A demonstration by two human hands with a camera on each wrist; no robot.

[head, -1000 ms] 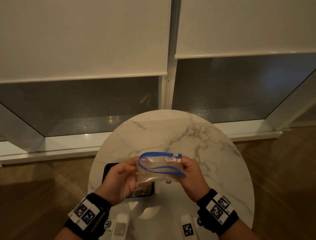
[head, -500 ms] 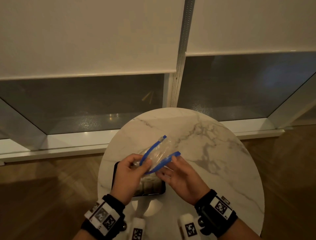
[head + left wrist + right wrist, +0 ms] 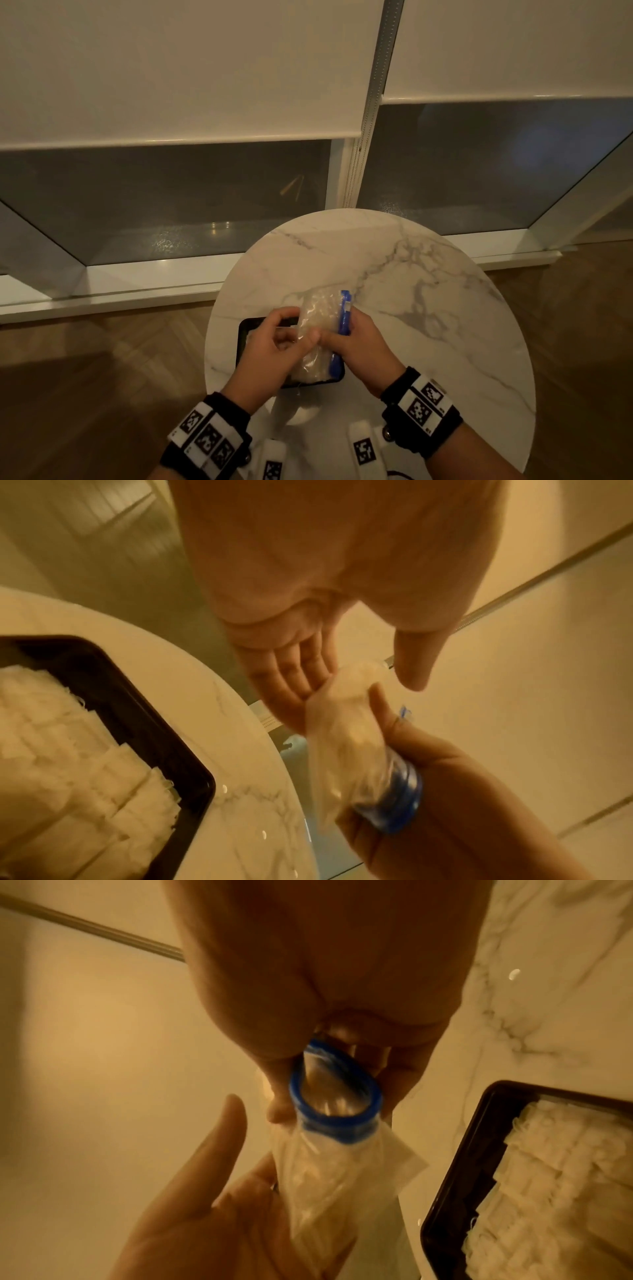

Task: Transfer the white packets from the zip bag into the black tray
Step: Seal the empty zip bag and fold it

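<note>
With the right hand (image 3: pixel 356 346) gripping the zip bag (image 3: pixel 317 311) and the left hand (image 3: pixel 267 349) spread against it, its mouth needed tipping squarely over the black tray (image 3: pixel 137 710).

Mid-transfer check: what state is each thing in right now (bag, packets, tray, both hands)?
zip bag: mouth open, body bunched, held in the air; no packet visible inside.
white packets: piled in the tray.
black tray: flat on the table, holding the packets.
right hand: grip closed round the bag's blue zip end.
left hand: fingers straight, touching the bag's clear end; thumb apart.
</note>
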